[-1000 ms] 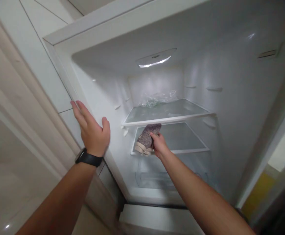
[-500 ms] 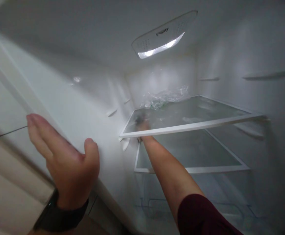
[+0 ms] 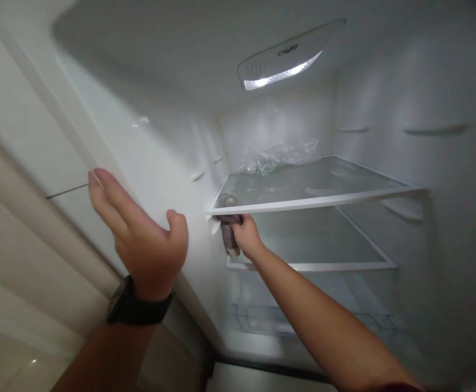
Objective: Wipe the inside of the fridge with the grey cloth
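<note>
My right hand [image 3: 248, 234] reaches under the upper glass shelf [image 3: 287, 206] of a fridge. It is closed on a bunched grey-brown cloth [image 3: 230, 239], which lies against or close to the left inner wall [image 3: 160, 158]. Part of the cloth shows blurred through the glass. On the left, my left hand [image 3: 146, 245] is open beside the wall's front edge, its fingers stretched out and thumb apart. A dark watch [image 3: 140, 307] sits on that wrist. Whether the left palm touches the wall, I cannot tell.
Crumpled clear plastic [image 3: 279, 157] lies at the back of the upper shelf. Below is a second glass shelf [image 3: 344, 267], with a clear drawer [image 3: 262, 318] under it. A lit lamp panel [image 3: 291, 60] is in the ceiling. Shelf ledges [image 3: 434, 129] stick out from the side walls.
My right hand has drawn back and down toward the shelf's front with the cloth, which now shows more plainly. My left hand appears further right and higher as the view shifts.
</note>
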The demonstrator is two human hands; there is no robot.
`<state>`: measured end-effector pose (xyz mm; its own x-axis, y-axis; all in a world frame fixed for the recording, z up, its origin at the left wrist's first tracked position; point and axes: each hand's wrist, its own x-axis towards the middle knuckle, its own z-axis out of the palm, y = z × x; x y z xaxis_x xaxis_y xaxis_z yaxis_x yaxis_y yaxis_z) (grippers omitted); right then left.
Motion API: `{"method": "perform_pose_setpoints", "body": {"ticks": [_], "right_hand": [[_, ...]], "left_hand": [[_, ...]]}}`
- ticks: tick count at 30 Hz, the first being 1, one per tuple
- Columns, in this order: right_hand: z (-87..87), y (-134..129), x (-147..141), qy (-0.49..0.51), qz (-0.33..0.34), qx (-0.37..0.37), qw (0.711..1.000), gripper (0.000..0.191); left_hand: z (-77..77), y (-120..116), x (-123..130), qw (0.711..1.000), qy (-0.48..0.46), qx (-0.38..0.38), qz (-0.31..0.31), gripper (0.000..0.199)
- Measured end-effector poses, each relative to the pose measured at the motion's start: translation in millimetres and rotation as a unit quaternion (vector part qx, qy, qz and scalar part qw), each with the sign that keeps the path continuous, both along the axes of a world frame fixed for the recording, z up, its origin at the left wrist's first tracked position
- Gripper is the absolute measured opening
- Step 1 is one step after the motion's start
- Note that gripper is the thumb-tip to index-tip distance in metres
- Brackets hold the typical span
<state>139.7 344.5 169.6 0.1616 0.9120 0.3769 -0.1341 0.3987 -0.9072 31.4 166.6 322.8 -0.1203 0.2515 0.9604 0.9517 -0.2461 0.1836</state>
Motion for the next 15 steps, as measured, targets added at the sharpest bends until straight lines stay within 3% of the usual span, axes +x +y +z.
{"method": "perform_pose_setpoints", "body": {"ticks": [5,10,15], "right_hand": [[-5.7,-90.9,2.3,-0.056,0.035,0.027,0.997,0.031],[-30.2,-179.7,1.4,-0.106,0.092,0.03,0.99,0.035],[-37.8,-220.5,12.7,-0.166,0.186,0.041,0.968,0.045]], "left_hand": [[1.8,-3.7,2.6,1.0,-0.015,-0.015,-0.003,0.094],[2.9,-7.8,3.6,0.999,-0.029,-0.026,-0.011,0.094],[1.9,-10.3,1.8,0.999,-0.023,-0.03,-0.024,0.097]]}}
